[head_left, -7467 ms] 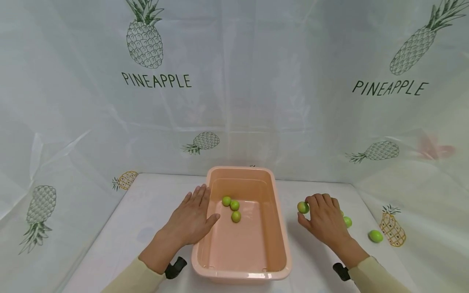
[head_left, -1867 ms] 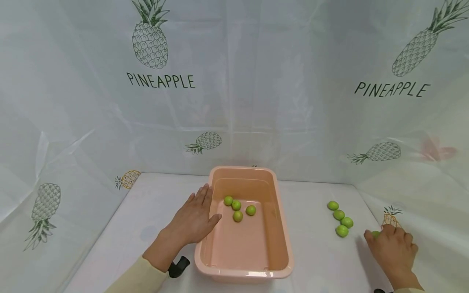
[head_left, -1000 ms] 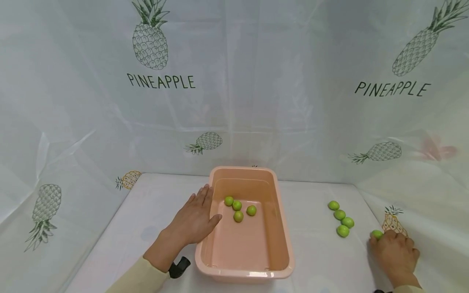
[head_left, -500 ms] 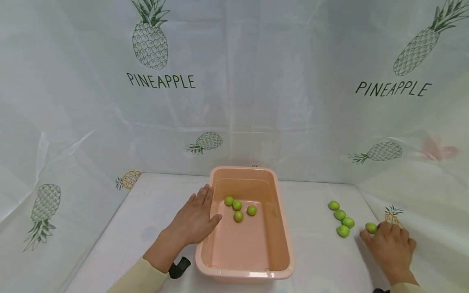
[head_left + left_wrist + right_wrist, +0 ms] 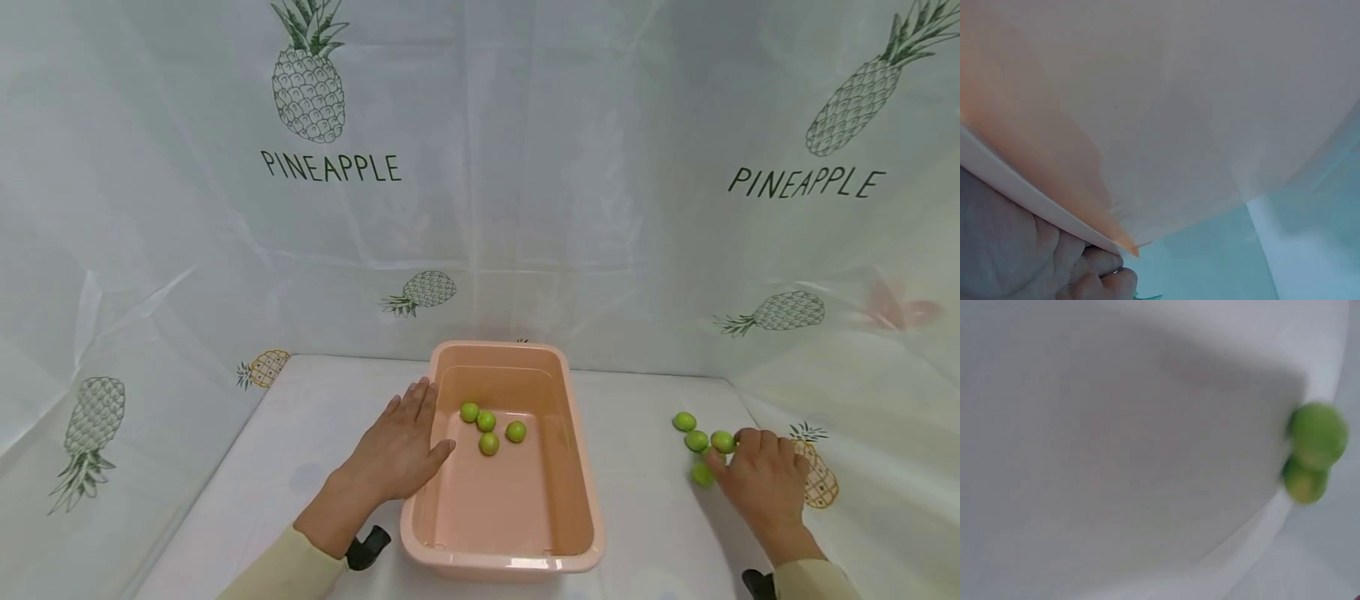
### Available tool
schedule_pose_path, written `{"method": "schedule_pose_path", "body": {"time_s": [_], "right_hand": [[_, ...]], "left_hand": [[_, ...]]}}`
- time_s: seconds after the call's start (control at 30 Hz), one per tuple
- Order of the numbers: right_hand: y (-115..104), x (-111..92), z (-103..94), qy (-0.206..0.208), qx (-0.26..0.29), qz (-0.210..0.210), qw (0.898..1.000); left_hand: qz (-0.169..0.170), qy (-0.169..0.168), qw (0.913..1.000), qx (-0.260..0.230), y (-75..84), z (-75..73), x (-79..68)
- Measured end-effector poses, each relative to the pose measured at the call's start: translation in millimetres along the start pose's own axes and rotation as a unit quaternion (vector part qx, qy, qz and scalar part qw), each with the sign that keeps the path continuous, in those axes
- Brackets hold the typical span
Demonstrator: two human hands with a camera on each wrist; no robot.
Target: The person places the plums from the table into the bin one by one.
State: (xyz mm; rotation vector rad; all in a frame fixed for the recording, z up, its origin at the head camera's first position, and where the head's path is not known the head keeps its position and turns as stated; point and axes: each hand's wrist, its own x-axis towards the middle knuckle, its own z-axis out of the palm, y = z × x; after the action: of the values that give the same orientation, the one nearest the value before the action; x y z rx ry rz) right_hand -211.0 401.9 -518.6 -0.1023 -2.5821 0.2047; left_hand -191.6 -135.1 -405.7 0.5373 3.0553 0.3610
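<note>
In the head view my left hand (image 5: 393, 454) lies flat along the left rim of a peach plastic bin (image 5: 498, 563), fingers straight and thumb over the edge. The left wrist view has the palm (image 5: 1004, 250) against the outside of the bin's wall (image 5: 1166, 125). My right hand (image 5: 765, 479) pinches a lime (image 5: 723, 442) between thumb and fingers, above other limes on the table. Beside it are a far lime (image 5: 684, 422), a middle lime (image 5: 697, 441) and a near lime (image 5: 702, 475), partly behind the thumb. Limes (image 5: 1318, 436) look blurred in the right wrist view.
Several limes (image 5: 489, 443) sit on the bin's floor toward its far half. The white table (image 5: 637, 517) meets a pineapple-print sheet (image 5: 540, 208) that hangs at the back and along both sides.
My right hand has picked the lime up from the table's right edge and moved it left toward the other limes. Earlier, a lime was added to the bin. My left hand stays put.
</note>
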Motion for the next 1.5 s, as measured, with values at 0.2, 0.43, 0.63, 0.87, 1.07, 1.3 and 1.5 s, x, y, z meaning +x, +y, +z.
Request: {"method": "schedule_pose_path", "body": {"time_s": [0.2,0.43,0.63,0.87,1.07,1.3,1.5], "right_hand": [[-31,10,2.5,0.032,0.016,-0.046,0.998],[-60,18,9.0,0.107,0.031,-0.128,0.986],[-82,27,11.6,0.148,0.037,-0.188,0.970],[-118,41,0.6,0.156,0.056,-0.229,0.959],[-152,54,-17.6,0.130,0.081,-0.242,0.958],[-193,65,-40.3,0.058,0.103,-0.262,0.958],[-226,65,-46.9,0.012,0.099,-0.350,0.931]], "left_hand": [[-0.001,-0.008,0.9998,0.018,0.8,-1.3,-0.1],[0.002,-0.010,0.9995,0.029,2.2,-2.7,0.1],[0.002,-0.014,0.9993,0.035,2.8,-3.5,0.3],[0.006,-0.011,0.9986,0.052,2.8,-3.9,0.5],[0.005,-0.011,0.9985,0.053,2.7,-4.2,0.6],[0.001,-0.013,0.9987,0.049,1.9,-5.0,0.6],[0.002,-0.014,0.9989,0.044,1.3,-4.6,0.1]]}}
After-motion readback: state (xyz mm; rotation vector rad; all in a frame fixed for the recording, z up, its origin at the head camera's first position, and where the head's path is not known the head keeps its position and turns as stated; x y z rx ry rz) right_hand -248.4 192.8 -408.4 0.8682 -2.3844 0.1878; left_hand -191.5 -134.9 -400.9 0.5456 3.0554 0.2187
